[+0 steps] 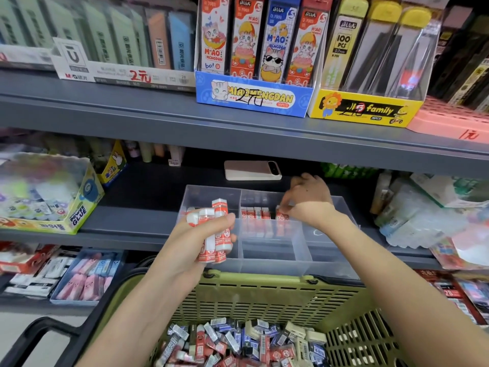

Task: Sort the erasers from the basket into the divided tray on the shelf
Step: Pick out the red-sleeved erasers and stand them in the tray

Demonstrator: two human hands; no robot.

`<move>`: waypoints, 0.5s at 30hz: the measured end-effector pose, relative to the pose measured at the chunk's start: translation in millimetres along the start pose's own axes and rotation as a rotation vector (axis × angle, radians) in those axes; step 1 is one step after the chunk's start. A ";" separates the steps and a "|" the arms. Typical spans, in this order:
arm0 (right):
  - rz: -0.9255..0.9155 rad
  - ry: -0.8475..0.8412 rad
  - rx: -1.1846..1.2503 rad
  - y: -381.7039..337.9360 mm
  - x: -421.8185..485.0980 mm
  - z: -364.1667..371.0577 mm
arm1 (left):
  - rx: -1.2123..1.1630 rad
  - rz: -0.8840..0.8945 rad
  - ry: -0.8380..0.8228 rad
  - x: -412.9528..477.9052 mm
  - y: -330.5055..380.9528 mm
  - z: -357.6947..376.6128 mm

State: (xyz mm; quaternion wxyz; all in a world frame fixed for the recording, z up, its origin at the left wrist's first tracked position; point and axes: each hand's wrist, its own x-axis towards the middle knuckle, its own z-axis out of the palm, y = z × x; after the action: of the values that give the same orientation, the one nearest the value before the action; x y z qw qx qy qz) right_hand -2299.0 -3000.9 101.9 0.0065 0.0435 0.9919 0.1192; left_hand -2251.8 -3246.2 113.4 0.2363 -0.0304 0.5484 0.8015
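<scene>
Several erasers are already filed, yet most of the job looks undone. The clear divided tray (291, 263) sits on the grey shelf (132, 223) at the centre of the view, and the green basket (264, 295) lies below it at six o'clock. The left hand (185, 245), at about eight o'clock from the tray's centre, has its fingers curled round a handful of red-and-white erasers (221, 234), held upright over the tray's left front corner. The right hand (309, 200), at one o'clock, reaches down into the rear middle compartment. It pinches a red eraser (281, 215) between thumb and fingertips, just beside the right end of a row of red erasers (255, 213) standing there on end. More red ones show in the rear left compartment at eleven o'clock, partly hidden behind the left hand. I can make out erasers only in those two rear compartments. The basket holds a deep heap of loose erasers (238, 343), with red, blue-and-black and cream sleeves all mixed. My reading is that the red kind is under way and the other kinds are not yet begun, so the sort is in its early part
</scene>
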 end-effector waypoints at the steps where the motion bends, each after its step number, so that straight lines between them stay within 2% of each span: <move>1: 0.033 0.003 0.055 -0.1 -0.6 0.0 | -0.009 -0.012 -0.013 0.9 0.6 0.1; 3: 0.086 0.025 0.094 -1.7 -5.3 -3.6 | 0.003 -0.030 -0.054 1.9 1.9 1.2; 5: 0.103 0.145 0.218 -5.3 -14.3 -8.5 | 0.032 -0.034 -0.086 1.3 3.4 2.7; 7: 0.066 0.209 0.723 -15.9 -32.2 -21.5 | 0.054 -0.034 -0.101 0.4 3.5 3.7; 9: -0.072 0.061 1.257 -33.3 -54.7 -41.8 | 0.074 -0.035 -0.119 -1.0 3.3 4.4; 10: -0.140 -0.030 1.390 -42.3 -64.1 -49.6 | 0.093 -0.036 -0.132 -1.9 3.3 4.7; 12: -0.228 -0.145 1.459 -56.5 -76.5 -57.1 | 0.144 -0.045 -0.173 -3.9 3.2 5.6; 15: -0.227 -0.184 1.563 -54.3 -75.9 -59.8 | 0.148 -0.045 -0.203 -6.2 4.5 6.0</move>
State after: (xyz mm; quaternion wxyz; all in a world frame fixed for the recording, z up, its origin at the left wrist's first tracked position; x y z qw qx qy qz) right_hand -2229.3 -3074.2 147.3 0.0681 -0.0564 0.7822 -0.6167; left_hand -2246.9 -3244.3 121.6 0.3102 0.0562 0.5786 0.7523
